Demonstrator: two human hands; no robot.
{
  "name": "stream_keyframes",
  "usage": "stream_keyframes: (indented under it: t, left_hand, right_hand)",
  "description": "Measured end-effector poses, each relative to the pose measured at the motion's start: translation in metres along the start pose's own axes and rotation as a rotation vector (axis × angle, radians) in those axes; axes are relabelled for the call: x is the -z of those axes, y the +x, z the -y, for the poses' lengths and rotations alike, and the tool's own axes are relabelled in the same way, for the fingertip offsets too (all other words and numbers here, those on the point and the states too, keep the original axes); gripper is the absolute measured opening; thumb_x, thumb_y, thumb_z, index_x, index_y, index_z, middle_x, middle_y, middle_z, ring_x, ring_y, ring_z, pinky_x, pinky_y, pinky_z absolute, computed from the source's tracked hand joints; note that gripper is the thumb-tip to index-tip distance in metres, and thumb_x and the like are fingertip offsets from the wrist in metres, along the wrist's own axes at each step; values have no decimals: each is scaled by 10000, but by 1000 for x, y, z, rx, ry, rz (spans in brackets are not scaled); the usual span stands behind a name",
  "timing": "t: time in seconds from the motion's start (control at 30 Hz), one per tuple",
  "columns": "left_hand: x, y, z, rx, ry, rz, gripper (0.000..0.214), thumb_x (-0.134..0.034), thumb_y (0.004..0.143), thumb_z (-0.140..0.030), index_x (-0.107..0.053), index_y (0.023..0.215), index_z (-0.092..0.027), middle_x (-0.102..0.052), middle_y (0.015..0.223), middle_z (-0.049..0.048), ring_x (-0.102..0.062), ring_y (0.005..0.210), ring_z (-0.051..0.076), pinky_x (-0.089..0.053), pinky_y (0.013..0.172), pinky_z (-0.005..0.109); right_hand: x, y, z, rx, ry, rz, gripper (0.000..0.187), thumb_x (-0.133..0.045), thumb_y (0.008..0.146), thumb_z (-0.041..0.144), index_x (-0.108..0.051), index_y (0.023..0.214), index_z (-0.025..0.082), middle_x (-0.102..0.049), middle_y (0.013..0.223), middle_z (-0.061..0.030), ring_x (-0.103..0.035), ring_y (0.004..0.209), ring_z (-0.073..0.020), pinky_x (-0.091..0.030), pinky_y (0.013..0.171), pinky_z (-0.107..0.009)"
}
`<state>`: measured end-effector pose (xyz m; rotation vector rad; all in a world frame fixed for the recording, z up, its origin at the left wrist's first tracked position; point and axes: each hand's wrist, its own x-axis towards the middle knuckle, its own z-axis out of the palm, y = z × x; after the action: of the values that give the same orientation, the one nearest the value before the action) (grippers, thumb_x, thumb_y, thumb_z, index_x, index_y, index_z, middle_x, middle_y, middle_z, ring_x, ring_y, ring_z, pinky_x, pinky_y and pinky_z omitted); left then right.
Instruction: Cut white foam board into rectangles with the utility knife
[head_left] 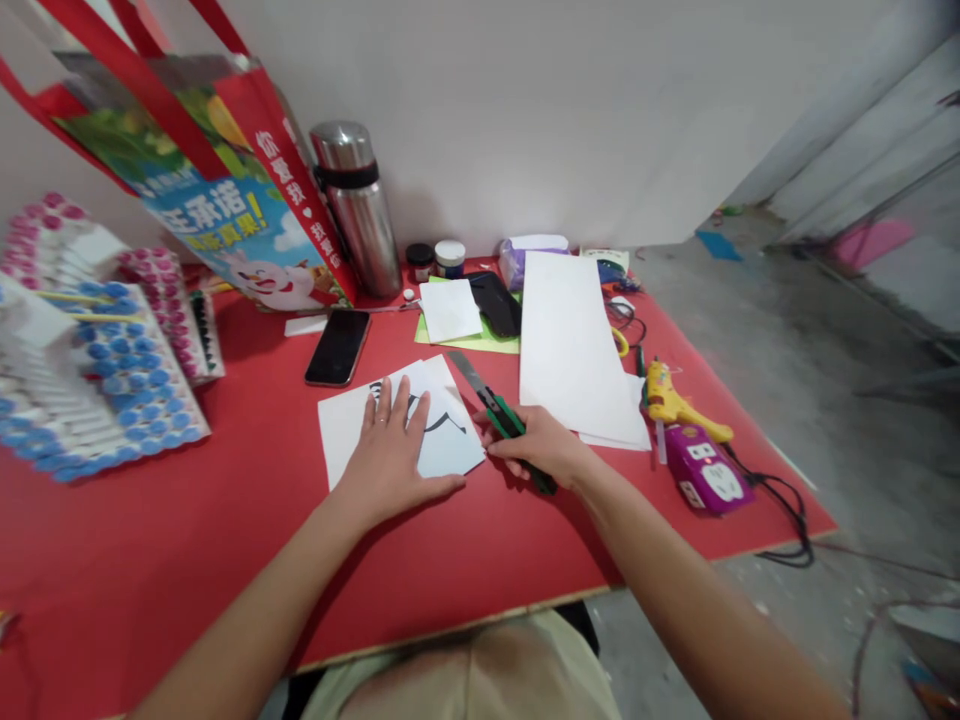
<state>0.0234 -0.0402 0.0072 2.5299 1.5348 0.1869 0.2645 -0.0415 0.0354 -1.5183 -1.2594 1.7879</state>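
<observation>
My left hand point(390, 455) lies flat with fingers spread on a white sheet with black drawn lines point(442, 425), pressing it to the red table point(225, 520). My right hand point(544, 448) is closed around a green and black utility knife point(495, 405). Its blade is extended and points up and left, beside the sheet's right edge.
A black phone point(339, 346) lies beyond the sheet. Further back stand a steel flask point(358, 208), a red shopping bag point(225, 190) and two small jars point(436, 259). A long white paper point(574, 345), a yellow glue gun point(675, 400) and a purple power strip point(705, 470) lie right. Stacked bottle caps point(97, 350) sit left.
</observation>
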Motion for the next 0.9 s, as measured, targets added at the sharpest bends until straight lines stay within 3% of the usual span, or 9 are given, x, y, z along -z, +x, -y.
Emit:
stream_keyframes:
  t: [0.27, 0.63, 0.9]
  left_hand:
    - [-2, 5, -1, 14, -18, -14, 1161, -606, 720, -792, -283, 1569, -69, -88, 1668, 261, 11, 1531, 480, -66, 1206, 652]
    - [5, 7, 1, -64, 33, 36, 1109, -579, 764, -763, -262, 1577, -79, -95, 1674, 243, 16, 1540, 452, -51, 1216, 637]
    - [7, 12, 4, -163, 40, 36, 1042, -574, 790, -731, -276, 1569, -106, -121, 1668, 245, -18, 1551, 417, -43, 1218, 636]
  right_hand:
    - [4, 4, 1, 10, 59, 47, 356, -676, 669, 188, -657, 1023, 157, -637, 600, 34, -489, 386, -91, -419, 388, -221]
    - [8, -5, 10, -40, -13, 117, 272, -644, 732, 260, -647, 977, 141, -522, 412, 71, -474, 340, -111, -436, 370, -219]
    - [9, 2, 9, -46, -14, 142, 186, -598, 693, 182, -581, 878, 185, -650, 539, 23, -527, 360, -96, -385, 348, -161]
